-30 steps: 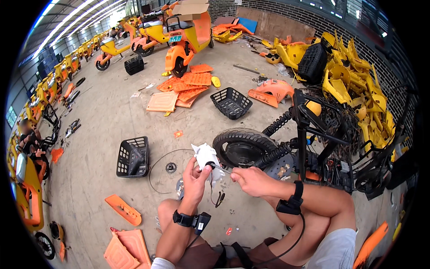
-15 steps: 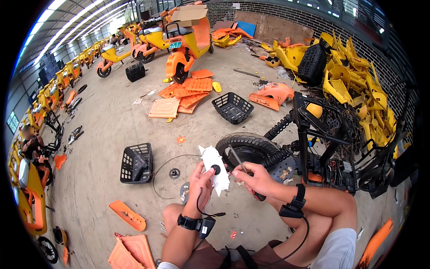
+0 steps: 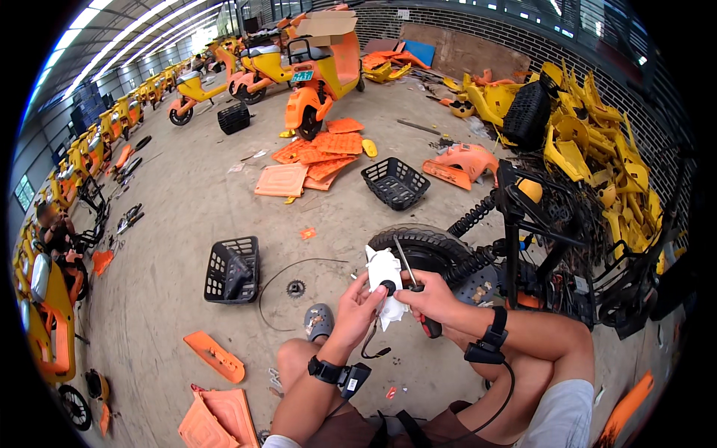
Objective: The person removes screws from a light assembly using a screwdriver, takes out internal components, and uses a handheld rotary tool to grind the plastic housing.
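Note:
My left hand (image 3: 354,313) is closed on a white plastic part (image 3: 383,266) with ragged, pointed ends and a round black piece (image 3: 388,287) in its face. A short black cable (image 3: 371,349) with a plug hangs below it. My right hand (image 3: 436,299) grips a screwdriver (image 3: 431,328) with a red and black handle, its shaft pointing up and away beside the white part. The right thumb and fingers also reach the part's right edge, close to the black piece. Just beyond both hands is a black scooter wheel (image 3: 420,243).
A partly stripped scooter frame (image 3: 515,231) stands at right. A black basket with a power tool (image 3: 237,278) sits left, near a cable loop and a sprocket (image 3: 296,288). Another black basket (image 3: 394,183), orange panels (image 3: 317,158) and a yellow panel heap (image 3: 571,142) lie farther off. A person (image 3: 56,231) sits far left.
My left hand has moved right with the white part, bringing it against my right hand. The screwdriver shaft now stands steeper beside it. The hanging cable has swung lower, and the view has shifted slightly.

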Tool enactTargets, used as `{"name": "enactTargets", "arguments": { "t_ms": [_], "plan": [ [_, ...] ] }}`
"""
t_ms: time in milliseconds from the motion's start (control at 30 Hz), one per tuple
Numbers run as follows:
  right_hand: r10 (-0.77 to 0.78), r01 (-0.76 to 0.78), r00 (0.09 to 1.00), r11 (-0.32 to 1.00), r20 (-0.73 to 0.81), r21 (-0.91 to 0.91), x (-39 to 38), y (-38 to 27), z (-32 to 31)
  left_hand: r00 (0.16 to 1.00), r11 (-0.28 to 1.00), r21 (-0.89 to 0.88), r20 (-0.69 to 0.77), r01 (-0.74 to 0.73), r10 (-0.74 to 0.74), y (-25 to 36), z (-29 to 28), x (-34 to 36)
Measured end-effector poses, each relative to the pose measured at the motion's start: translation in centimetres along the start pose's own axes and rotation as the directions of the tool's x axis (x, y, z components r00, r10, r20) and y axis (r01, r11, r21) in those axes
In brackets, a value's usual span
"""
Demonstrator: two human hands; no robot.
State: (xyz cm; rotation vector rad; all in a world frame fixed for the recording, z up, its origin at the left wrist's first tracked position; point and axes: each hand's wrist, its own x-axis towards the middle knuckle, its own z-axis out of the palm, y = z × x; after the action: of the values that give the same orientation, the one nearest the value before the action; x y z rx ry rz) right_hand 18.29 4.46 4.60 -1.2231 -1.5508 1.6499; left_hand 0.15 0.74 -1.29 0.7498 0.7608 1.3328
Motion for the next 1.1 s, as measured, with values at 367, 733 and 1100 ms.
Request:
{"name": "enactTargets", "arguments": {
  "t_ms": [367, 733, 1100],
  "plan": [
    [0.158, -0.156, 0.987, 0.985, -0.03, 0.072, -0.8, 2.1, -1.3, 0.982, 0.931, 0.325, 0.14, -0.168, 0.128, -3.8, 0.1, 0.9],
    [0.216, -0.222, 0.974, 0.968, 0.066, 0.113, 0.2, 2.6, -0.9, 0.979, 0.969, 0.241, 0.202, -0.062, 0.012, -5.1, -1.9, 1.2],
    [0.296, -0.295, 0.955, 0.952, 0.004, 0.076, -0.1, 3.1, -2.2, 0.972, 0.971, 0.19, 0.21, -0.142, 0.101, -4.6, 0.7, 0.3]
  ]
}}
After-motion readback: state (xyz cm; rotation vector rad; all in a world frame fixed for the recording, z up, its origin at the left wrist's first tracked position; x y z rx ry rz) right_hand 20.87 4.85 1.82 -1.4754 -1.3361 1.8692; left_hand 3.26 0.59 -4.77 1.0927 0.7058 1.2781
